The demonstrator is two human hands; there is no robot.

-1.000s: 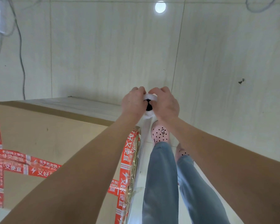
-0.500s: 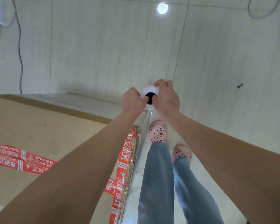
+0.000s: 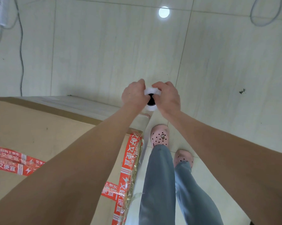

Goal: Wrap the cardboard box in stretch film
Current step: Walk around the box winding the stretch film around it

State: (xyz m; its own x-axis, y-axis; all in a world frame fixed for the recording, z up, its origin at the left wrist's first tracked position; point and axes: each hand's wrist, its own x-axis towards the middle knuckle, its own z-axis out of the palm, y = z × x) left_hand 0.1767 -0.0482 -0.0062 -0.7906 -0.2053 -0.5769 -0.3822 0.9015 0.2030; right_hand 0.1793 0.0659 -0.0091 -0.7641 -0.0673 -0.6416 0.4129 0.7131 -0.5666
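Looking down past my forearms: the cardboard box point(image 3: 39, 135) sits on the floor point(image 3: 120, 46) at my left, large and stiff-sided, sealed with red printed tape point(image 3: 128, 159). By its size I judge it too bulky to turn, so walking round it is easier. Crinkled shiny film point(image 3: 136, 161) lies over the box's right edge. My pink clogs point(image 3: 159, 137) stand just right of the box.

Beyond the box's far right corner, both hands grip the stretch film roll point(image 3: 151, 107), its dark core hole facing me. Left hand point(image 3: 133, 95) is curled round one side, right hand point(image 3: 167, 99) round the other, fingers over the top rim. The roll seems light. The film is thin and clingy, and likely to rope up or tear under an uneven pull. Best held at the core ends so it can spin.

Hard to make out:
- Clear sheet from roll to box: nearly invisible.
- Roll's length: hidden by my hands.
- Box's left side: cut off.
- Box's lower walls: unseen.

Past the box, a dark cable point(image 3: 20, 46) trails over the tiles.
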